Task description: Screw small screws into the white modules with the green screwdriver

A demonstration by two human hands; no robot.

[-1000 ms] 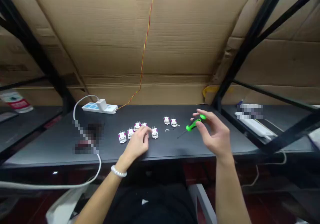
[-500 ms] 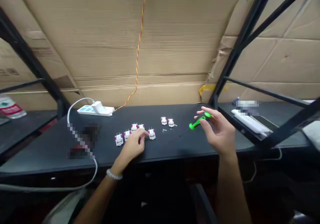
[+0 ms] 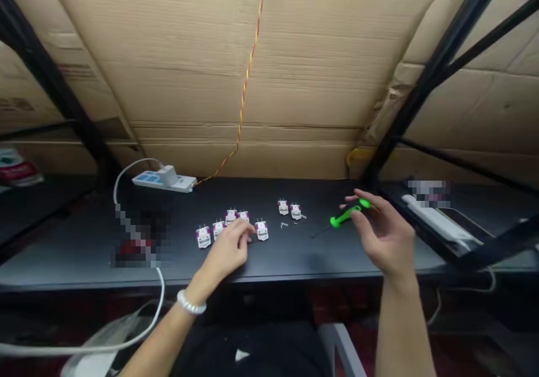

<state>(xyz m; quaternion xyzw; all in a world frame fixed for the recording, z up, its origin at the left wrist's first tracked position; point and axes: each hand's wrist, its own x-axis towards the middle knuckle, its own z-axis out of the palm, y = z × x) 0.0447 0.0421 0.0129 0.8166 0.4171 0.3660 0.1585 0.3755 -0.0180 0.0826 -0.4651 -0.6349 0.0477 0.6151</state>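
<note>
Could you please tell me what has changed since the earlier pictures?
The right hand has moved rightward, carrying the green screwdriver farther from the pair of small white-and-purple pieces. Nothing was visibly picked up or released. The left hand stays among the other white-and-purple pieces, which lie as before.

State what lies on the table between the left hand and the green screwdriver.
The head view shows one white-and-purple piece by the left hand, then a similar pair farther back, with tiny loose bits nearby.
</note>
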